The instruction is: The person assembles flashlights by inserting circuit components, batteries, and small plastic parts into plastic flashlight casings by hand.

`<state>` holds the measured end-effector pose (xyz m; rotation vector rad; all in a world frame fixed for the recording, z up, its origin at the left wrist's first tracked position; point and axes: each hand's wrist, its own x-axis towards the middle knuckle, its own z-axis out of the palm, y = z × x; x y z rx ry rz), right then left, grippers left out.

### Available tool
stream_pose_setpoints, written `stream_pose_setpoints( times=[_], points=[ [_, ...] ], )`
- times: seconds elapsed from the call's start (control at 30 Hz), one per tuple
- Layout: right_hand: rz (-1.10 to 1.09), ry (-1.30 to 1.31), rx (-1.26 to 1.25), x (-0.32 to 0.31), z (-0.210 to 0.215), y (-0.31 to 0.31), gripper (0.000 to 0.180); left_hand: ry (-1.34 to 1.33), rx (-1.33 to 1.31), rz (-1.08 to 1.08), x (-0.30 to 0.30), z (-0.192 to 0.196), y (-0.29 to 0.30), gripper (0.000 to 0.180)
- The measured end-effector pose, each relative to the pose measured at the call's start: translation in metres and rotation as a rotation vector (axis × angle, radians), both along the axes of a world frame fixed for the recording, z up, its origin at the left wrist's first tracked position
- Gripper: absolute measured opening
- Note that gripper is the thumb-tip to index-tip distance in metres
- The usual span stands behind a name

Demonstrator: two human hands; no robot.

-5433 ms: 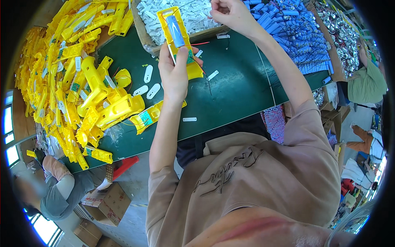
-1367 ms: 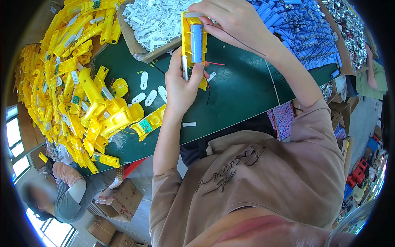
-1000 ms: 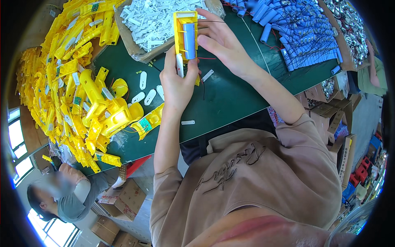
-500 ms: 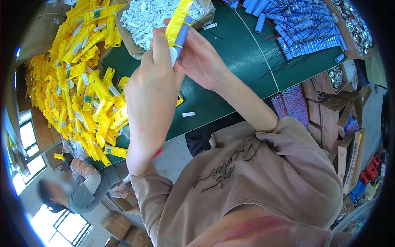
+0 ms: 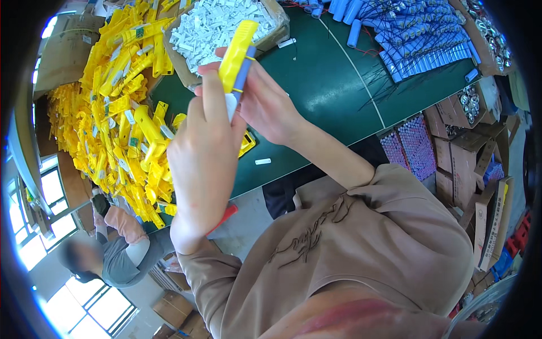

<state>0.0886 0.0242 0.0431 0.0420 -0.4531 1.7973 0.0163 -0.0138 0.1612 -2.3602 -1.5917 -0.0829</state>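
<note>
A yellow plastic housing is held up over the table's near side, its upper end leaning right. Along its right side lies a blue cylindrical battery cell, and a white piece shows at the lower end. My left hand is closed on the housing from the left, back of the hand toward me. From the right, my right hand cups the battery side, its fingers partly hidden behind the parts. Both hands appear to grip the same assembly.
Yellow housings are heaped at the left. Behind my hands stands a cardboard box of small white parts. Wired blue cells lie in rows at the far right. A white strip rests near the green table's front edge. Another person sits lower left.
Both hands and the yellow housing sit slightly lower in the picture. The whole view has shifted a little too. The grip looks much the same.
</note>
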Motion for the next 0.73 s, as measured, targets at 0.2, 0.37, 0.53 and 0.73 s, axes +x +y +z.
stream_pose_setpoints(
  times=[0.2,0.37,0.53,0.73],
  points=[
    [-0.077,-0.041,-0.047,-0.007,0.001,0.003,0.047,0.068,-0.019,-0.045,-0.004,0.008,0.009,0.056],
    [-0.068,0.061,0.003,-0.012,0.009,-0.004,0.047,0.084,-0.013,-0.078,-0.007,0.018,0.004,0.051],
    [0.004,-0.013,-0.017,-0.004,0.01,-0.002,0.043,0.163,-0.01,-0.076,-0.013,0.017,0.021,0.055],
    [0.025,-0.179,-0.014,-0.008,0.002,0.019,0.049,0.165,-0.055,0.001,-0.026,0.003,0.033,0.07]
  ],
)
